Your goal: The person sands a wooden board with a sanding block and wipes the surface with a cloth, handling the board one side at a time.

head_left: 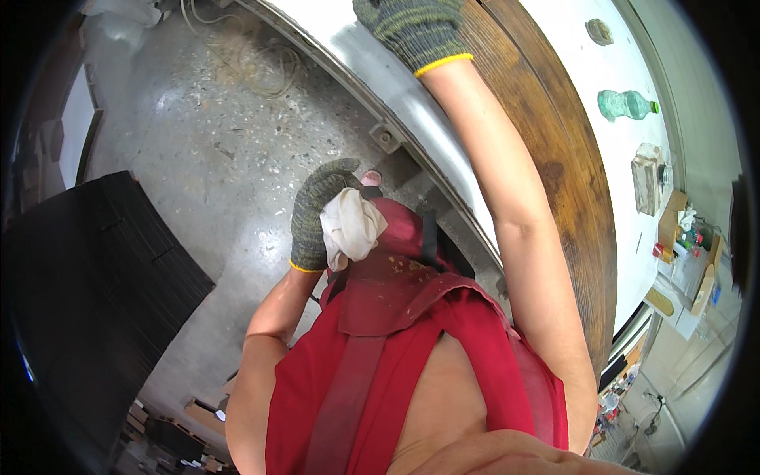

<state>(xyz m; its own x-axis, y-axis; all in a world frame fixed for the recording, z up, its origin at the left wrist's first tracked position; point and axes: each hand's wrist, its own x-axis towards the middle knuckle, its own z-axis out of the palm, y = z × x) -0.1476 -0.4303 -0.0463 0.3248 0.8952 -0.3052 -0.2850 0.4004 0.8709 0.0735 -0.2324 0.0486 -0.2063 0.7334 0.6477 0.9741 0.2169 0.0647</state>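
A crumpled white cloth (351,226) is bunched against the palm of my left hand (309,214), which is closed on it low in front of my red apron. That hand wears a dark grey-green knitted glove with a yellow cuff. My right hand (418,32), in a matching glove, reaches far forward to the left edge of a brown wooden panel (546,119). The picture's upper rim cuts off its fingers, so their pose and anything in them stay hidden. The panel has visible grain and a dark seam, and lies on a white-topped table (625,71).
Along the table's right side are a green plastic bottle (628,105), a small round dish-like item (599,32) and a whitish block-shaped container (647,179). A large black sheet-like object (95,293) stands left on the spotted grey floor (214,142). Clutter fills a shelf (689,253) at right.
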